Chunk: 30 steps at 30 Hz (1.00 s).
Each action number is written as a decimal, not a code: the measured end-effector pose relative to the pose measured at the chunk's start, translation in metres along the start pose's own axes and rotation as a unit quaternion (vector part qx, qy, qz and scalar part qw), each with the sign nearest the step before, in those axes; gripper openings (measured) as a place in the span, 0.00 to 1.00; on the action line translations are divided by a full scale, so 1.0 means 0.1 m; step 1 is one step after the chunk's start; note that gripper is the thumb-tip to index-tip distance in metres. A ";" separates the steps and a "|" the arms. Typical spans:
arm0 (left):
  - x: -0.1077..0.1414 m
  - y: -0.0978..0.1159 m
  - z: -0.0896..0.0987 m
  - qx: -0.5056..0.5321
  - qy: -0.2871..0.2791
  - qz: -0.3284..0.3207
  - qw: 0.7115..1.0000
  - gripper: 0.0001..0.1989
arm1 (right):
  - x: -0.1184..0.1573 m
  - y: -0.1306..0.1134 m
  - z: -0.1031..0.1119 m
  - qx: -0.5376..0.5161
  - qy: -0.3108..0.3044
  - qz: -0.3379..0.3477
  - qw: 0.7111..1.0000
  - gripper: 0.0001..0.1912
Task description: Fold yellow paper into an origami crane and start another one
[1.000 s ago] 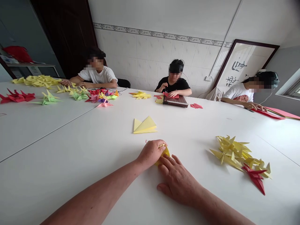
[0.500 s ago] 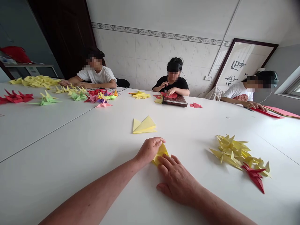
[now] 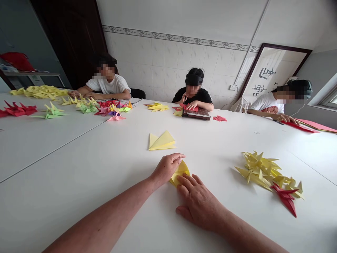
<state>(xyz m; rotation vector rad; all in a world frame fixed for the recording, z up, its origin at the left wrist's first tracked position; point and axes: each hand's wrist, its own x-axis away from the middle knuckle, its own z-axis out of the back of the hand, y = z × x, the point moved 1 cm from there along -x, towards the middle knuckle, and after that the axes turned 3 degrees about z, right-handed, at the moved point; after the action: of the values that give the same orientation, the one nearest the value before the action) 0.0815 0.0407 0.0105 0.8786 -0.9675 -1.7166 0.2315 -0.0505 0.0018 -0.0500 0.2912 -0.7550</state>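
A folded piece of yellow paper (image 3: 180,174) is being held on a white table (image 3: 79,158), directly ahead of the wearer's body at 12 o'clock. Its upper corner is being pinched by the left hand (image 3: 166,169), while its lower edge is being pressed down by the open right hand (image 3: 197,203). A second folded yellow sheet (image 3: 161,141) is being kept at 11 o'clock from the hands. A heap of yellow paper cranes (image 3: 259,168) and a red paper crane (image 3: 285,197) are being kept at 3 o'clock. Far across the table, red paper (image 3: 189,108) is being handled by a seated person (image 3: 193,92).
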 end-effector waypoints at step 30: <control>0.09 -0.07 0.07 -0.081 0.024 0.072 0.994 0.07 | -0.02 -0.04 0.08 -0.027 -0.033 -0.018 0.999 0.14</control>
<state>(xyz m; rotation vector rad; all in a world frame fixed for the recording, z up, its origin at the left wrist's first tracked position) 0.0698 0.0358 0.0061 0.7226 -0.8268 -1.6186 0.2292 -0.0525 0.0106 -0.1306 0.2479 -0.7798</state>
